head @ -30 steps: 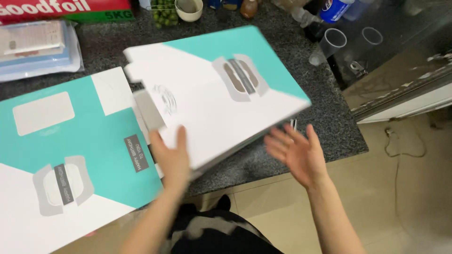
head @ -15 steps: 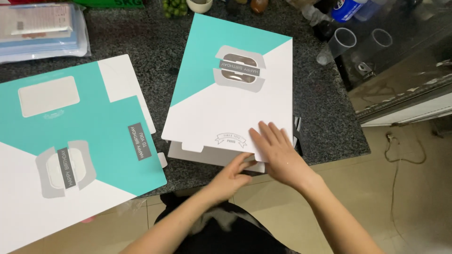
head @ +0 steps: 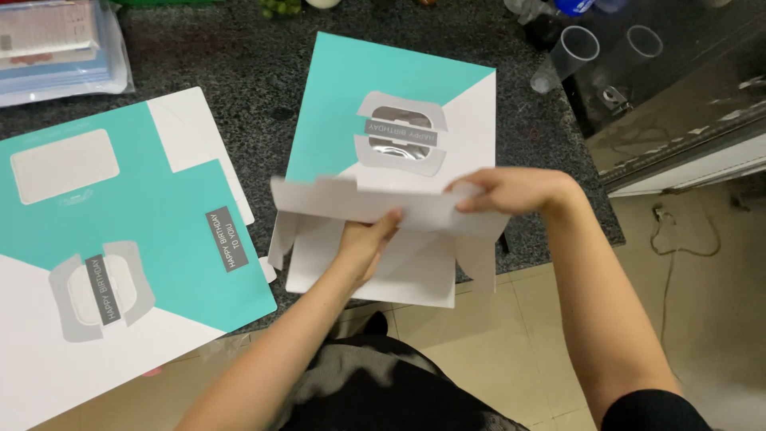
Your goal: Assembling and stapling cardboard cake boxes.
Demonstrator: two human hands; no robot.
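Note:
A flat turquoise and white cardboard box blank (head: 375,96) lies on the dark granite counter (head: 255,64), its near end hanging over the counter's edge. Its near white flap (head: 359,206) is folded up towards me. My right hand (head: 511,190) pinches the right end of that raised flap. My left hand (head: 363,239) is under the flap, fingers pressing against its inner side. A grey printed window panel (head: 399,132) sits in the middle of the blank.
A second, larger turquoise and white blank (head: 120,239) lies flat to the left. A clear plastic packet of papers (head: 56,44) sits at the far left. Clear cups (head: 574,48) stand beside a glass-topped surface (head: 678,88) at the right. Tiled floor lies below.
The box blank was laid flat on the counter. Both hands then moved to its near edge and lifted the white flap up from flat.

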